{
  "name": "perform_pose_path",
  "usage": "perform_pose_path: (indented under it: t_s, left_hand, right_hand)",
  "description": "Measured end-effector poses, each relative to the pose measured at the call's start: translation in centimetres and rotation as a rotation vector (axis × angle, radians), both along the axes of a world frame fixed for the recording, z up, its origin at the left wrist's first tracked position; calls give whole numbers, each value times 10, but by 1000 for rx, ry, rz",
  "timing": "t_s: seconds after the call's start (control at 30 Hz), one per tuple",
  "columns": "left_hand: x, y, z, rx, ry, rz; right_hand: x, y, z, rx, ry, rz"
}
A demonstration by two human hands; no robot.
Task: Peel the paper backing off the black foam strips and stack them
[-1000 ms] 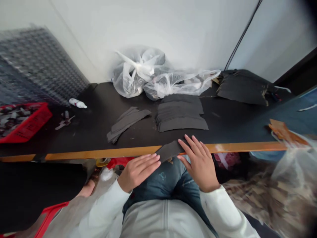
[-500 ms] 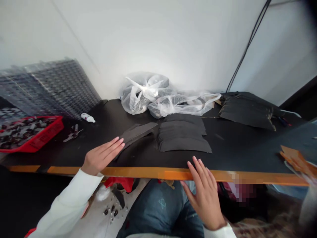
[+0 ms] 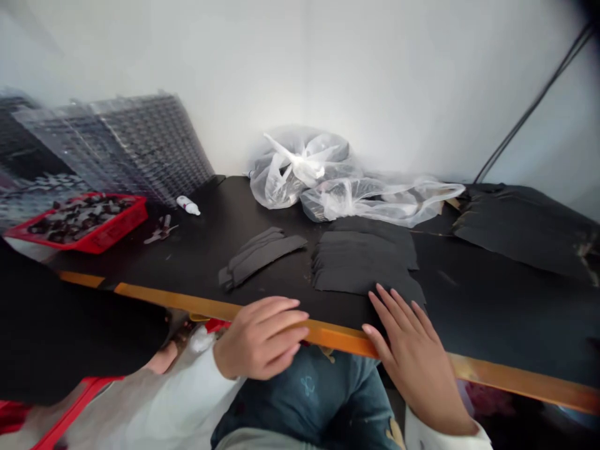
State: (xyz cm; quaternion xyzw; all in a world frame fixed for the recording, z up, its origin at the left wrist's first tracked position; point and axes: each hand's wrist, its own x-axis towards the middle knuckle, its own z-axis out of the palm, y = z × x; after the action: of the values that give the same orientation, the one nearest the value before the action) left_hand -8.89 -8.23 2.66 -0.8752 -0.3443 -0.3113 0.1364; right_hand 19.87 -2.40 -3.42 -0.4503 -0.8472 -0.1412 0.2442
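My left hand [image 3: 263, 337] hovers at the front edge of the black table, fingers loosely bent and slightly apart, with nothing in it. My right hand [image 3: 412, 353] is open, its fingers stretched out over the table edge. Its fingertips reach the near edge of a fanned stack of dark grey curved sheets [image 3: 360, 253]; whether they press on it I cannot tell. Left of that stack lies a smaller, uneven pile of similar dark strips [image 3: 265, 255].
Tied clear plastic bags [image 3: 300, 169] lie against the wall. At left are a red tray [image 3: 115, 231] of small dark parts, a white bottle [image 3: 187, 205] and upright clear plastic trays [image 3: 150, 144]. More black sheets [image 3: 525, 225] lie at right. A person's dark sleeve [image 3: 70, 337] shows lower left.
My left hand has left the smaller pile and moved right, back to the table edge. My right hand has come forward to the larger stack. The view has turned left.
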Motion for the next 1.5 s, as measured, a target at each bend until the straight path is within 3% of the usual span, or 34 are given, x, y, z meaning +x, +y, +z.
perform_pose_path:
  t_s: [0.17,0.3,0.43,0.57,0.7,0.8,0.9,1.13,1.3,1.4,1.5]
  left_hand:
    - [50,22,-11,-224,135,-19]
    - [59,34,-24,-305,218,-38]
    - [59,34,-33,-244,215,-96]
    - [55,34,-32,-169,153,-159]
    - [53,40,-34,-229,50,-78]
    - [57,46,-41,-221,19,-17]
    - [65,50,-48,-161,141,29]
    - [75,45,-52,87,327,80]
    - [69,49,-55,72,344,172]
    - [65,52,-57,49,261,162]
    - [63,55,-56,14,145,173]
  right_hand:
    - [9,-18,-3,-19,0,60]
    - [13,-29,5,-86,18,101]
    - [29,-24,20,-159,92,66]
    - [74,35,38,-137,94,-89]
    - [139,128,49,-159,-91,-446]
    - [173,180,49,-190,-150,-585]
    - [189,205,42,-262,-219,-649]
    - [206,214,29,-358,-333,-657]
    - [209,200,30,-355,-322,-667]
    - [209,193,34,-294,-289,-647]
    - [216,202,43,-213,-226,-687]
